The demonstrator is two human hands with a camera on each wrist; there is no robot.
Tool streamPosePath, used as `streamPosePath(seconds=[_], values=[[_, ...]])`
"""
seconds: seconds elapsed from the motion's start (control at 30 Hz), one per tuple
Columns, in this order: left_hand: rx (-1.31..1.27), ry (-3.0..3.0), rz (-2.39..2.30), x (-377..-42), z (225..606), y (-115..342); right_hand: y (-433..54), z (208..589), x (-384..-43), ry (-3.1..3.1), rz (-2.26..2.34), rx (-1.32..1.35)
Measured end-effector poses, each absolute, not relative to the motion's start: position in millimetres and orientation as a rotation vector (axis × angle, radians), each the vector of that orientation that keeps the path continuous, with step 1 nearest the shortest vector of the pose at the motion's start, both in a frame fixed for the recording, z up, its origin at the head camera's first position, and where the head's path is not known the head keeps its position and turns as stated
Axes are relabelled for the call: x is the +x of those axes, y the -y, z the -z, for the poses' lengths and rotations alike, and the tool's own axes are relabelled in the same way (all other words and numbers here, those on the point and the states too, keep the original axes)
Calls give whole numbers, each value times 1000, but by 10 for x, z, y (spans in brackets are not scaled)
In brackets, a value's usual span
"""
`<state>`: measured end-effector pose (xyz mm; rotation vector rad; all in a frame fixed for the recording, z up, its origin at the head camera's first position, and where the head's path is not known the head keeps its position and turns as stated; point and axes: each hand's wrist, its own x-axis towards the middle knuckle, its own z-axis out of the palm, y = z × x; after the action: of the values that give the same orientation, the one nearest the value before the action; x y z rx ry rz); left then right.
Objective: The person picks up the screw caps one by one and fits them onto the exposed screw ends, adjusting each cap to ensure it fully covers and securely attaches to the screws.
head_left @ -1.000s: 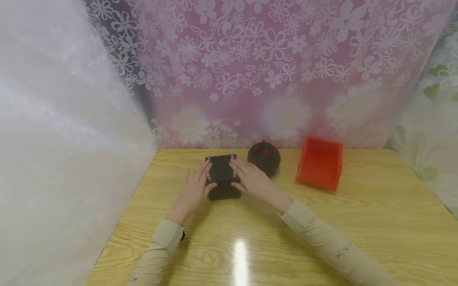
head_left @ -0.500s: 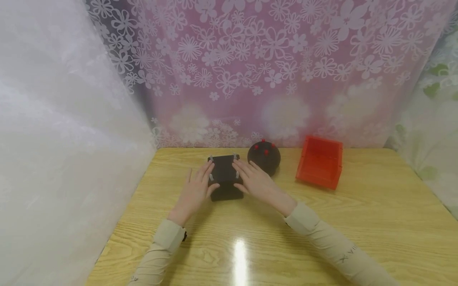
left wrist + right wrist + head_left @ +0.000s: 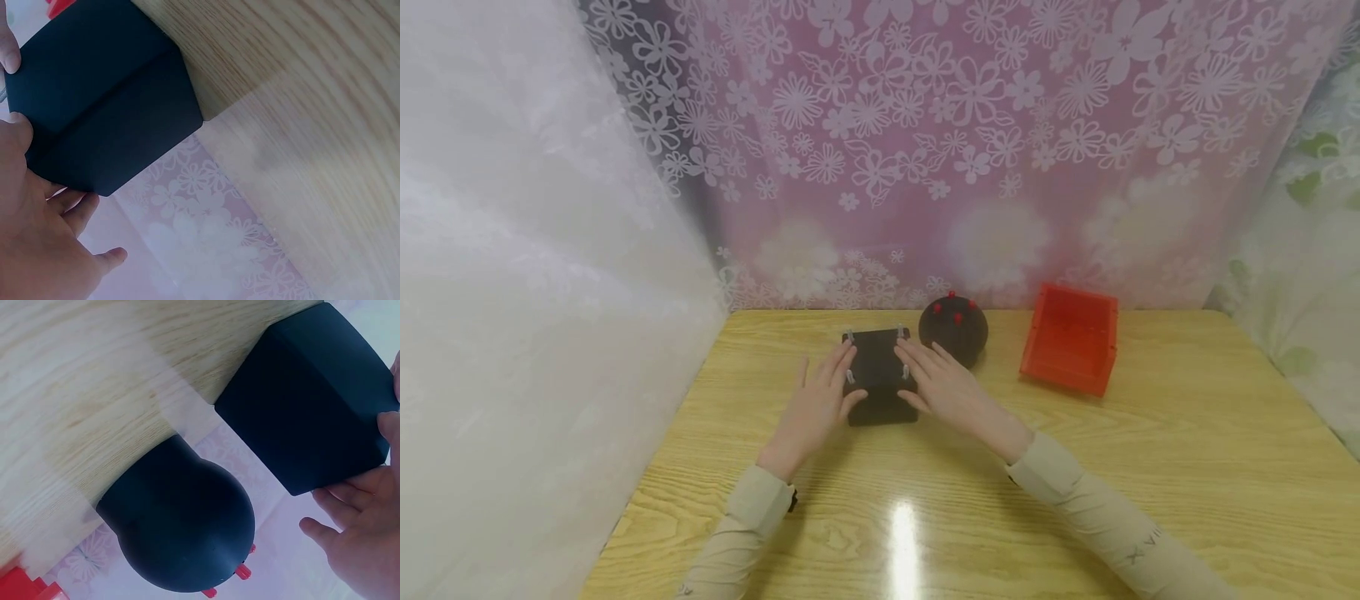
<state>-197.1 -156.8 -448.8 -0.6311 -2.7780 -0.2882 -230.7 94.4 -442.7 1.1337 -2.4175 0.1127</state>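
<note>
A black box-shaped block (image 3: 877, 360) with several small clear-grey pegs on its top stands on the table. My left hand (image 3: 811, 410) grips its left side, thumb at the near face and fingers along the top edge. From the other side my right hand (image 3: 958, 400) holds it the same way, fingertips beside the right-hand pegs. In the left wrist view the smooth black side of the block (image 3: 119, 119) shows, the left fingers at its edge. The right wrist view shows the block's opposite side (image 3: 294, 419), with right fingers at its upper edge.
Just right of the block stands a round-topped black piece (image 3: 955, 337) with several red pegs. A red open bin (image 3: 1067, 367) is farther right. Behind the wooden table (image 3: 1000, 517) hangs a pink flowered curtain (image 3: 880, 167); a white sheet (image 3: 550, 292) hangs at the left.
Both hands and the block between them have shifted a little to the right and slightly nearer me. The round-topped piece and the red bin have stayed put.
</note>
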Motion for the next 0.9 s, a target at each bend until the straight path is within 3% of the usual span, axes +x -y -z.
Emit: streamPosePath(seconds=[0.9], values=[[-713,2755,234,-1881,4476,1359,-1169,4493,-2107,2426,-238,1090]])
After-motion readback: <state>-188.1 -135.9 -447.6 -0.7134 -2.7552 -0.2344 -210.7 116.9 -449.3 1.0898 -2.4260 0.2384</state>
